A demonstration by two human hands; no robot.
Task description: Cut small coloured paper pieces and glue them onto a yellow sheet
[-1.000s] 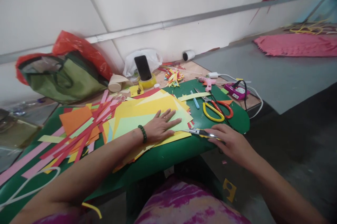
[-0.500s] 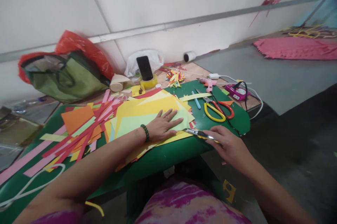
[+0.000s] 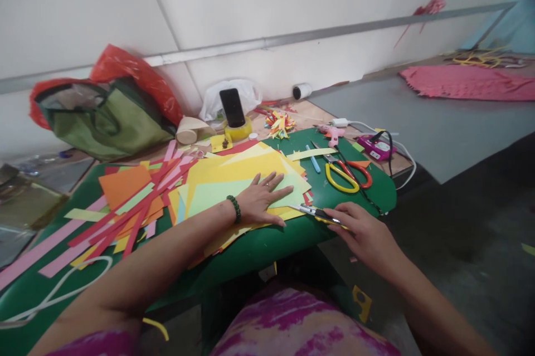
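pale green paper (image 3: 215, 195) lies under the flat, spread left hand (image 3: 259, 200), while the right hand (image 3: 363, 227) grips a cutter (image 3: 310, 210).

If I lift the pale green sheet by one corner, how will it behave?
The pale green sheet will probably be light and floppy, since it looks like thin paper. It may slide on the yellow paper beneath, as both look smooth. Pulling now might crease it, because the left hand rests on it.
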